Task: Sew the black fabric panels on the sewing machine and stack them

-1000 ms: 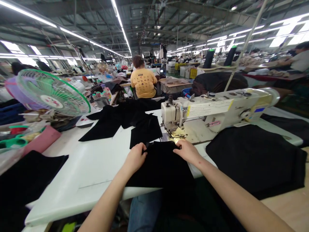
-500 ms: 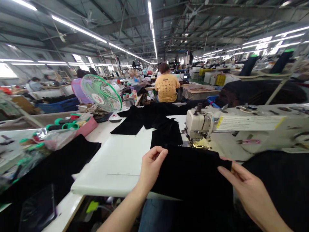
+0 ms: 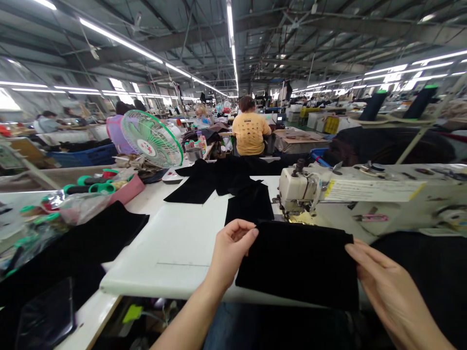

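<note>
A black fabric piece (image 3: 299, 262) is stretched between my two hands over the front edge of the white sewing table (image 3: 175, 243). My left hand (image 3: 235, 248) pinches its upper left corner between thumb and fingers. At the upper right corner, my right hand (image 3: 379, 272) is closed on the same piece. Just behind the fabric stands the head of a sewing machine (image 3: 299, 189), with its lit needle area partly hidden by the cloth. More black fabric (image 3: 250, 206) lies flat beyond my left hand.
Left of the table are more black cloth (image 3: 91, 238), a dark phone (image 3: 47, 311) and green-ended thread spools (image 3: 102, 187). A green-rimmed fan (image 3: 153, 138) stands behind them. Ahead sits a person in a yellow shirt (image 3: 250, 131). Dark thread cones (image 3: 374, 104) rise at right.
The fabric's right corner, folded over before, is now straightened out, and its lower edge has come up into view above the table edge. My right hand has moved slightly right.
</note>
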Action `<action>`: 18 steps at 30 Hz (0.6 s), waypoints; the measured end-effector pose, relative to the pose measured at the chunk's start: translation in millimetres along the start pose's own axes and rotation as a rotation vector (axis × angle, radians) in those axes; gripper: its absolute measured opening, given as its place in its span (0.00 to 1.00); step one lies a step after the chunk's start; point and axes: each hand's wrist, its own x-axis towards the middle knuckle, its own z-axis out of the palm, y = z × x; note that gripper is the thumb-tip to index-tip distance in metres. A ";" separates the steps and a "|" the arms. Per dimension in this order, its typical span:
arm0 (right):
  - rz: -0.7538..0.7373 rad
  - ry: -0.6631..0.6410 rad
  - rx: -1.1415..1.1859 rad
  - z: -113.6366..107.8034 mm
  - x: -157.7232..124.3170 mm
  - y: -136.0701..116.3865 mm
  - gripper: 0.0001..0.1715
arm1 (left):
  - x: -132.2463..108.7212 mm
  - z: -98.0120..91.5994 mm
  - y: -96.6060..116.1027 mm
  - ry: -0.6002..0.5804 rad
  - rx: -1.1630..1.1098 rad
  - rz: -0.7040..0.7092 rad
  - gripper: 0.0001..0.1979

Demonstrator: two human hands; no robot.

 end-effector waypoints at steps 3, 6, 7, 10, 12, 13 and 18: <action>0.023 -0.008 0.018 0.1 -0.3 -0.6 0.29 | 1.3 2.6 -1.2 -0.015 -0.170 -0.054 0.10; -0.027 -0.052 0.000 -1.0 -0.1 0.0 0.28 | 2.0 5.1 -0.8 -0.010 -0.203 -0.050 0.11; -0.044 -0.060 -0.016 -1.4 0.3 0.2 0.27 | 2.1 5.6 -0.4 -0.009 -0.200 -0.047 0.11; -0.040 -0.037 -0.045 -2.1 1.5 -0.1 0.28 | 2.2 6.3 0.7 -0.004 -0.194 -0.038 0.11; -0.016 -0.020 -0.038 -1.9 1.5 -1.0 0.30 | 2.5 6.4 0.8 0.008 -0.183 -0.036 0.10; -0.015 -0.019 -0.034 -1.7 1.2 -1.5 0.30 | 2.8 6.4 0.6 0.018 -0.174 -0.030 0.10; -0.028 -0.060 -0.047 -1.9 -0.2 -3.4 0.28 | 4.6 8.0 -2.0 0.068 -0.157 0.042 0.07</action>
